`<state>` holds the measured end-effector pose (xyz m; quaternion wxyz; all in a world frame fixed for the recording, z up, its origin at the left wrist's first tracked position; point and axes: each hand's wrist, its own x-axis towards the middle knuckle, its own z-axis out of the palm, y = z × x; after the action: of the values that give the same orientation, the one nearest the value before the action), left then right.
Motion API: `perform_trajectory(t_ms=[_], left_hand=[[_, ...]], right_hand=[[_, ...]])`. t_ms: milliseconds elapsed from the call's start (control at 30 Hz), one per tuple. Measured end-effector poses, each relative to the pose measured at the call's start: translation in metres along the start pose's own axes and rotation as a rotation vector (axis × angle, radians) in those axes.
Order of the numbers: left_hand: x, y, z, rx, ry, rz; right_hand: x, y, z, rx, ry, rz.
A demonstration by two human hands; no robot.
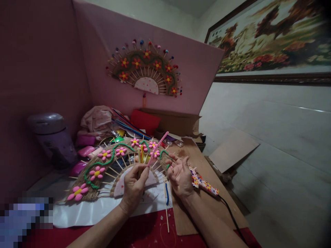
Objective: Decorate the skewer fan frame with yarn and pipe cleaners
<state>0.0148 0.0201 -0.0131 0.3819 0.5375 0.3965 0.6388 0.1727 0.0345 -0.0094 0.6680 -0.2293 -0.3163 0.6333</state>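
A fan-shaped craft piece of jute, wooden sticks, green cord and pink flowers stands tilted on the table. My left hand is closed around its base at the white semicircle and pinches a pink pipe cleaner that slants up to the right. My right hand rests against the fan's right end, fingers partly spread and touching the sticks and green cord. A patterned glue gun with a black cable lies just right of that hand.
A finished fan with orange flowers hangs on the pink board behind. A purple lidded container stands at left. Cloth, pipe cleaners, a red item and a cardboard box crowd the back. A loose stick lies on the red tabletop.
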Motion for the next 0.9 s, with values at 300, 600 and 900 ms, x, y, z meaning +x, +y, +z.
perform_trajectory(t_ms=[300,600,900], left_hand=[[0.008,-0.006,-0.004,-0.003,0.086,0.005],[0.012,-0.004,-0.007,0.004,0.129,0.053],[0.01,0.001,-0.003,0.002,0.124,0.072]], right_hand=[[0.014,0.005,0.024,-0.049,0.088,0.036],[0.009,0.017,0.021,-0.059,0.13,-0.021],[0.005,0.013,0.018,-0.027,0.072,0.022]])
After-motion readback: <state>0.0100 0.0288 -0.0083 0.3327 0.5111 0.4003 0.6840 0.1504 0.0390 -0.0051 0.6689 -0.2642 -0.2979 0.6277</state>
